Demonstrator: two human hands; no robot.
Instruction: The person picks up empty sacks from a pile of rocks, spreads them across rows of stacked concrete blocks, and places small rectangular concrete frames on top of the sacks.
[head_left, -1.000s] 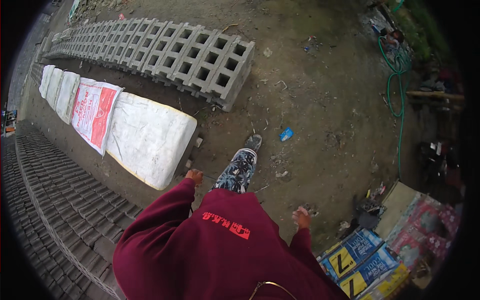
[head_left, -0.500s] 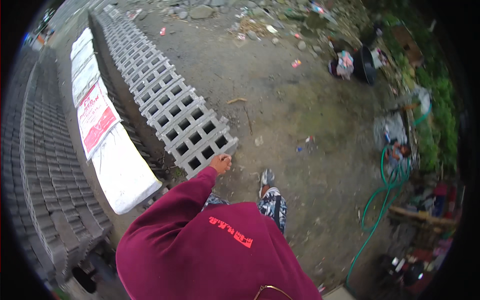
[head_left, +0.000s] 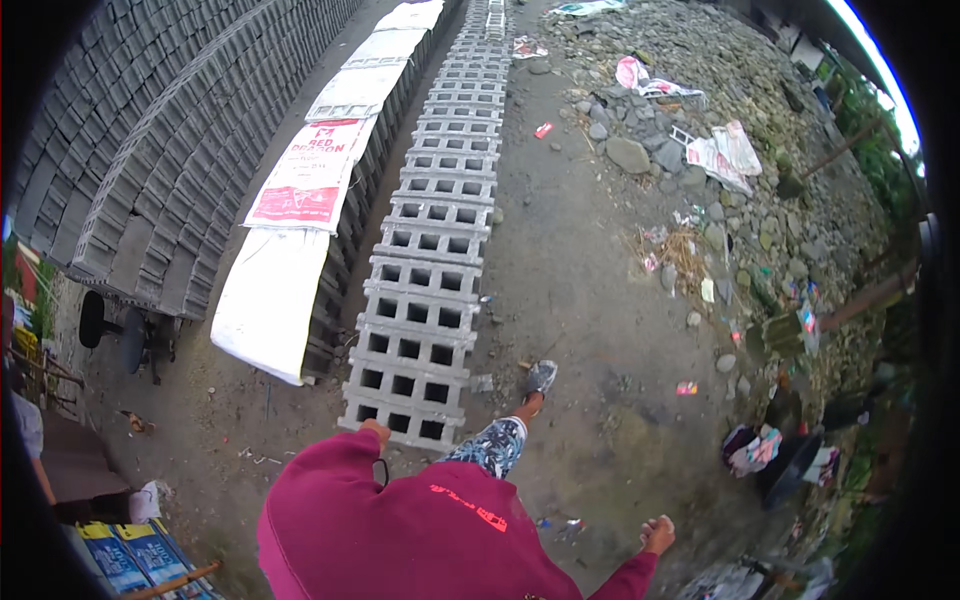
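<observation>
A long row of grey hollow concrete blocks (head_left: pixel 428 278) stands on the ground ahead of me, their square holes facing up. Close to the row's near end is my left hand (head_left: pixel 376 430), partly covered by the maroon sleeve. Its fingers are too small and hidden to read, and I cannot tell whether it touches a block. My right hand (head_left: pixel 658 535) hangs out to the right over the dirt. Its fingers are curled in, and no object shows in it. One foot in a grey shoe (head_left: pixel 541 377) is stepping forward beside the row.
White sacks (head_left: pixel 268 300) cover a second row to the left; stacked grey blocks (head_left: pixel 180 170) rise beyond. Stones and rubble (head_left: pixel 640 130) lie at the far right. A dark tub (head_left: pixel 790 470) stands near bundled cloth (head_left: pixel 752 450). Blue and yellow bags (head_left: pixel 140 555) sit at lower left.
My view has turned left, bringing the block row nearer the middle. My right hand has come into view at lower right, and the green hose has gone out of view.
</observation>
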